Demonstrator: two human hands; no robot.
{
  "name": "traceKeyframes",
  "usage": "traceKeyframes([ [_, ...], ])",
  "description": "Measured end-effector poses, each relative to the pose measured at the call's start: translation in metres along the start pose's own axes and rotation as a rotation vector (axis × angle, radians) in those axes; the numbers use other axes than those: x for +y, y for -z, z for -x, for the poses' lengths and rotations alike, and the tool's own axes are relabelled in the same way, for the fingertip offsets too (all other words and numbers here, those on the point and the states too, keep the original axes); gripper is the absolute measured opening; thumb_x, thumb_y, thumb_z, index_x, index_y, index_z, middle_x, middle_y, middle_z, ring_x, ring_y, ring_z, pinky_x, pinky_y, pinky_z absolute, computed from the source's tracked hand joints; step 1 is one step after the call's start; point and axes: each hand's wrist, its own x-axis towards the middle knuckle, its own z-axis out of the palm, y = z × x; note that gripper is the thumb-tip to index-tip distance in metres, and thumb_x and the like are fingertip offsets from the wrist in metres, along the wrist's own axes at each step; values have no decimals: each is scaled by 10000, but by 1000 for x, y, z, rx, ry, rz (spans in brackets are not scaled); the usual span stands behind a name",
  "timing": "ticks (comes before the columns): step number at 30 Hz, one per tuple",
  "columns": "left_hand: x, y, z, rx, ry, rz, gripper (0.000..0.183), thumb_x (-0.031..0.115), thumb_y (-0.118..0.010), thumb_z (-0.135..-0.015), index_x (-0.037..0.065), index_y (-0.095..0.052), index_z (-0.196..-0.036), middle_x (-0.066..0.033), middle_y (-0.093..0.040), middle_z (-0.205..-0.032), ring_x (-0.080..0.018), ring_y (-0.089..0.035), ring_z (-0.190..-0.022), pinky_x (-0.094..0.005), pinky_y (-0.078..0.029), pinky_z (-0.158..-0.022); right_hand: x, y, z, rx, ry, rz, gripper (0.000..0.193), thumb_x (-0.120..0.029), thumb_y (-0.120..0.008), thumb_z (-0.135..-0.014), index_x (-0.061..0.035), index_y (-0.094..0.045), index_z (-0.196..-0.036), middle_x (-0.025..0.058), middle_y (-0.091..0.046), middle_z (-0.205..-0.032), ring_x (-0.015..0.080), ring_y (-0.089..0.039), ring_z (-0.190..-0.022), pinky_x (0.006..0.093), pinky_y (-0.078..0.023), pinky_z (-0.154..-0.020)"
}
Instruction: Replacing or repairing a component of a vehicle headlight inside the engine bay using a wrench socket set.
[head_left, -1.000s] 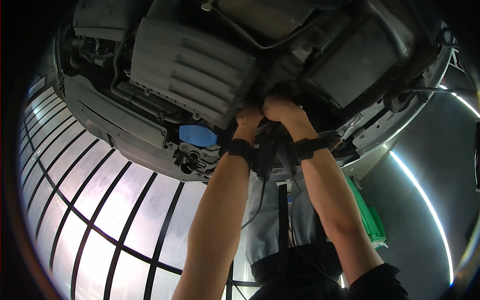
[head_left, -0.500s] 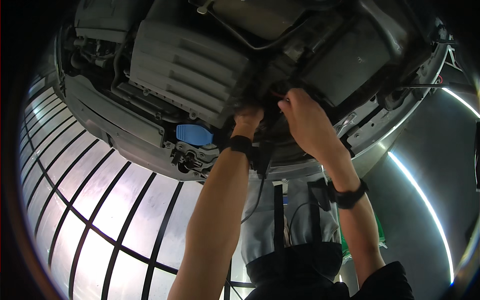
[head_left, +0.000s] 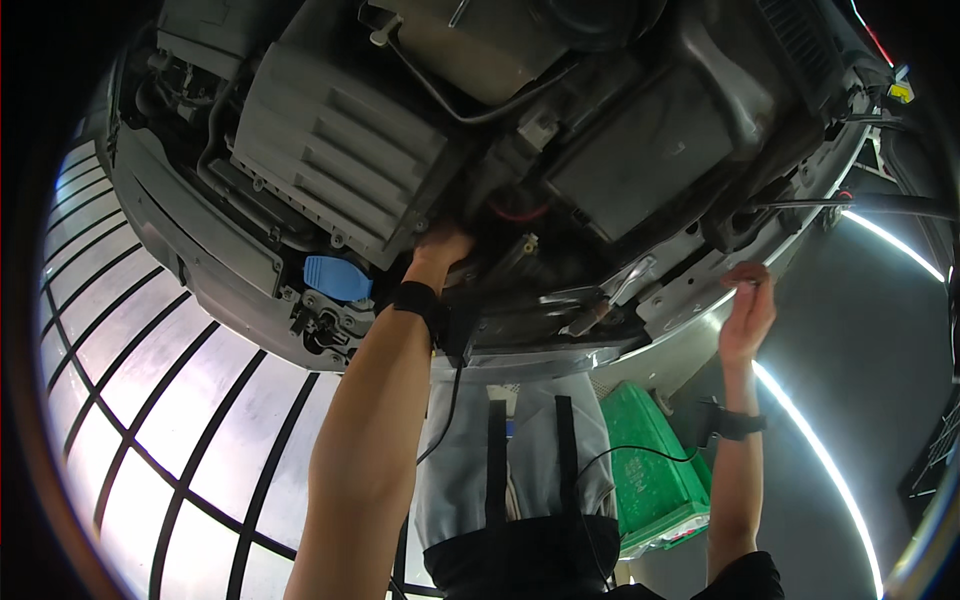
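Note:
My left hand (head_left: 443, 246) reaches down into the engine bay, beside the ribbed grey plastic cover (head_left: 330, 150). Its fingers are hidden in the dark gap, so what they touch does not show. My right hand (head_left: 748, 315) is raised over the right-hand fender edge, apart from the engine parts. Its fingers are curled in with the tips together; any small thing between them is too unclear to name. A red cable (head_left: 520, 213) lies in the gap to the right of my left hand. A blue cap (head_left: 337, 278) sits in front of the ribbed cover.
The car's front edge (head_left: 230, 318) curves between me and the bay. A dark flat-topped box (head_left: 640, 170) fills the bay's right side. A green bin (head_left: 655, 475) stands right of my legs. Thin cables run from my black wristbands (head_left: 418, 303).
My right hand has pulled out of the engine bay and swung right, over the fender edge. My left hand stays low in the gap while the whole view has shifted.

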Motion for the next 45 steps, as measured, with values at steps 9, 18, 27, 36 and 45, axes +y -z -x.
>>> traceKeyframes([
  [9,6,-8,9,-46,97,-234,382,217,-612,-905,33,-665,-1235,-224,-632,-1302,-344,-623,-1212,-418,-536,-988,24,-48,5,195,17,-21,209,-180,-485,-993,4,-566,-937,112,-592,-854,224,-593,-704,324,-478,-661],
  [18,20,3,15,-43,128,-121,406,218,-619,-912,34,-644,-1273,-215,-626,-1317,-344,-614,-1226,-413,-543,-975,26,-40,4,196,33,60,187,-169,-510,-968,2,-544,-903,150,-574,-818,319,-572,-684,371,-465,-638],
  [27,-8,-14,15,-107,-187,-322,518,424,-443,-1026,50,-586,-1354,-175,-573,-1382,-346,-546,-1288,-440,-445,-1072,30,-48,10,194,-68,72,212,-197,-496,-964,-2,-578,-961,172,-594,-888,367,-594,-801,404,-480,-722],
  [36,27,48,105,373,-291,123,225,199,-617,-900,-14,-591,-970,-244,-628,-911,-428,-610,-899,-477,-498,-818,20,-47,6,201,17,53,200,-174,-490,-981,10,-563,-950,128,-605,-861,243,-562,-714,332,-466,-671],
  [45,17,88,231,-239,-82,1697,218,214,-447,-1032,101,-435,-846,2,-425,-811,-129,-419,-727,-296,-377,-669,25,-55,10,175,26,18,213,-190,-476,-1001,2,-558,-961,123,-579,-851,236,-535,-736,334,-449,-686],
])
